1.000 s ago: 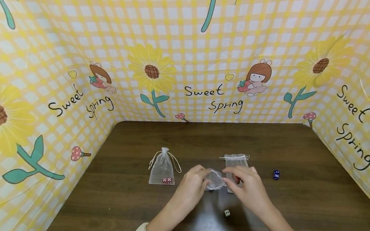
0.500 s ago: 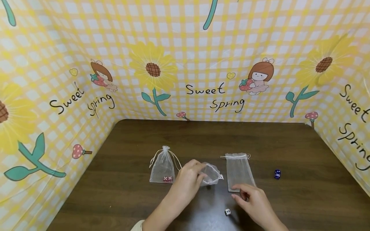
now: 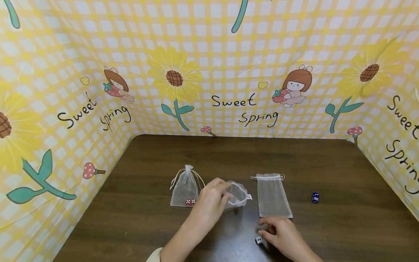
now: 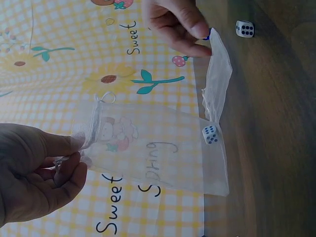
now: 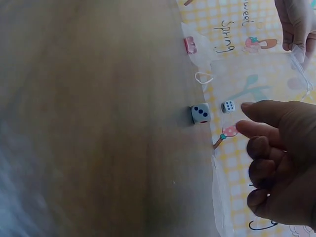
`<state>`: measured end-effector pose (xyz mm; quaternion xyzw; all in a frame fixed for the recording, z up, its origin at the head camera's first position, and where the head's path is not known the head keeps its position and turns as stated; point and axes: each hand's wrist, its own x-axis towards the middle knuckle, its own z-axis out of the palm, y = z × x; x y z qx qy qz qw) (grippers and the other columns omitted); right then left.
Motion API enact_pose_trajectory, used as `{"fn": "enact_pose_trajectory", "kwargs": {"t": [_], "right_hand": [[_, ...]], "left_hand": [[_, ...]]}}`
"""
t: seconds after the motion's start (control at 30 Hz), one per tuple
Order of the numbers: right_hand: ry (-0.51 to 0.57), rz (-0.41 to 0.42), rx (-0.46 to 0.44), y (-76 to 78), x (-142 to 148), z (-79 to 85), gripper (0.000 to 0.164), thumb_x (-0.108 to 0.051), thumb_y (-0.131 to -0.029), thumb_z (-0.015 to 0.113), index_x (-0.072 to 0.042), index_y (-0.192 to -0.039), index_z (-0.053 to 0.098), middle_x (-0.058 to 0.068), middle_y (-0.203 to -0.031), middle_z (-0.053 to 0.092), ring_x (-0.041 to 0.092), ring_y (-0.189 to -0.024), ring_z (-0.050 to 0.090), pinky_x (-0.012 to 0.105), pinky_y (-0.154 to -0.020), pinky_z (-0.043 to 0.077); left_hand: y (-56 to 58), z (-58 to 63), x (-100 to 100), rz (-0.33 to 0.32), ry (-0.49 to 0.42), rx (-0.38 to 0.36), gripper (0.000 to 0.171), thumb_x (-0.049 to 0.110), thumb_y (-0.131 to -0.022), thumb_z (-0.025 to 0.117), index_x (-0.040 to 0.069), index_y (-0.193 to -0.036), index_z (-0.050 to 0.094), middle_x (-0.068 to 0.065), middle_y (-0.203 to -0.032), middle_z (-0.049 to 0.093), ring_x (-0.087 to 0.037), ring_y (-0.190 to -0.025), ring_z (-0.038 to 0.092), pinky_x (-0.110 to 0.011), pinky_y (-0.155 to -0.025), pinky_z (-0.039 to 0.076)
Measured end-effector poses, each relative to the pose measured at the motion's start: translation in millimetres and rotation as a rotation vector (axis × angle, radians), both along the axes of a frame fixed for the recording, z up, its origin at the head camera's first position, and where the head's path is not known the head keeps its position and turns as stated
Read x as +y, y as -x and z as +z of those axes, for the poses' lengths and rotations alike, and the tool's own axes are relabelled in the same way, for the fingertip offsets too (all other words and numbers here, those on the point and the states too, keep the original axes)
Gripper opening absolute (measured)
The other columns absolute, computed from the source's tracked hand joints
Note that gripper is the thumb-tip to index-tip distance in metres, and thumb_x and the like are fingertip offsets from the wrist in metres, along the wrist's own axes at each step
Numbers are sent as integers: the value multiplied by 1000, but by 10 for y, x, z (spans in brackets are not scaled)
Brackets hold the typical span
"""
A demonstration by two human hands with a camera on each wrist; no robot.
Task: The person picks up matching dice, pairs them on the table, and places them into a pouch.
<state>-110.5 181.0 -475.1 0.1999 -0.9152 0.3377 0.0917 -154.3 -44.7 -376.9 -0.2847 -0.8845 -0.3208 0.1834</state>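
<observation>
My left hand (image 3: 211, 202) pinches the rim of a white organza drawstring pouch (image 3: 239, 196) between thumb and fingers, its mouth spread. In the left wrist view the pouch hangs upright with a white die (image 4: 211, 134) at its bottom. Lower right, my right hand (image 3: 284, 233) is just beside another white die (image 3: 258, 240) on the table; thumb and index finger are apart, the other fingers are curled in, and nothing is held. The right wrist view shows that loose die (image 5: 200, 113) in front of the fingertips (image 5: 247, 105), not touched.
A second organza pouch (image 3: 274, 198) lies flat beyond my right hand. At left lies a cinched pouch (image 3: 184, 189) containing red dice (image 3: 190, 202). Blue dice (image 3: 315, 197) are at the right. Patterned yellow cloth (image 3: 209, 72) walls the brown table (image 3: 157, 149) at back and sides.
My right hand has let go of the pouch rim and moved down toward me, beside the loose white die. My left hand still holds the pouch, now slightly farther left and up.
</observation>
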Motion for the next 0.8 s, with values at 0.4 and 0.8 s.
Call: {"fn": "enact_pose_trajectory", "kwargs": {"t": [0.4, 0.8], "right_hand": [[-120, 100, -170, -1, 5, -35, 11, -19, -73, 75, -22, -77, 65, -20, -56, 36, -3, -52, 34, 18, -45, 29], [-84, -69, 83, 108, 72, 260, 16, -11, -68, 79, -19, -75, 67, -21, -54, 34, -5, -47, 30, 17, -42, 28]], "left_hand": [[-1, -2, 4, 9, 5, -26, 26, 6, -76, 73, -2, -100, 68, -6, -88, 63, -14, -76, 60, -24, -69, 51], [-22, -28, 11, 0, 2, -47, 26, 6, -76, 73, -2, -100, 68, -6, -88, 63, -13, -75, 60, -21, -69, 50]]}}
